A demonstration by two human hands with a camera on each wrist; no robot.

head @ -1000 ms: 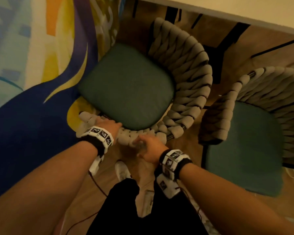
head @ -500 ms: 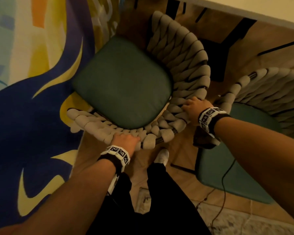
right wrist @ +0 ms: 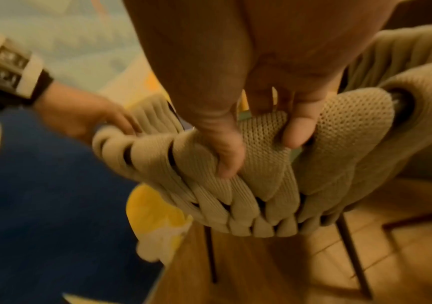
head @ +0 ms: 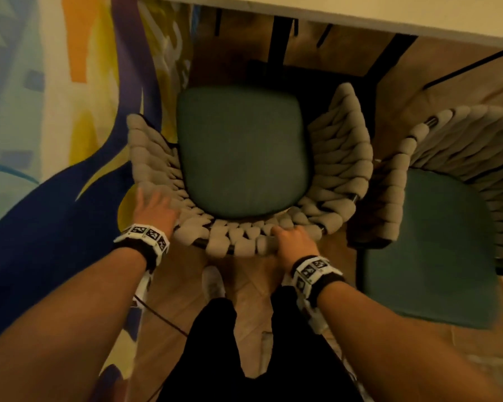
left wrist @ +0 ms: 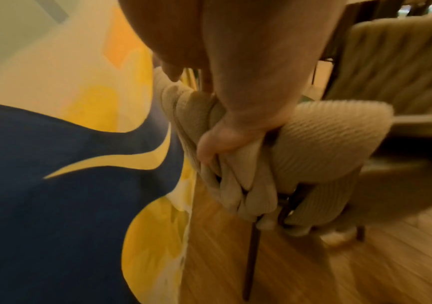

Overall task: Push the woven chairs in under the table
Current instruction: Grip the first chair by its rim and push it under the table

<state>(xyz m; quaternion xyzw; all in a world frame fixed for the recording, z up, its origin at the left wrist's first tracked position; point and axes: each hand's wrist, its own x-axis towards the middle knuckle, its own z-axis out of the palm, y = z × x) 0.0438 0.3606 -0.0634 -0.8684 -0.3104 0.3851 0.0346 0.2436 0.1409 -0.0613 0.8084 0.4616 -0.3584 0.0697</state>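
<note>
Woven chairs (head: 343,158): two; hands (head: 294,237) grip one.

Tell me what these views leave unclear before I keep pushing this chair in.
- Table: head view shows only its edge; the frame cuts off the top.
- Chair front legs: hidden by its cushion.
- Second chair: cut off at the right edge.
- Left hand fingers: blurred in all views.
- Right hand fingertips: hidden over the chair's woven rim.
</note>
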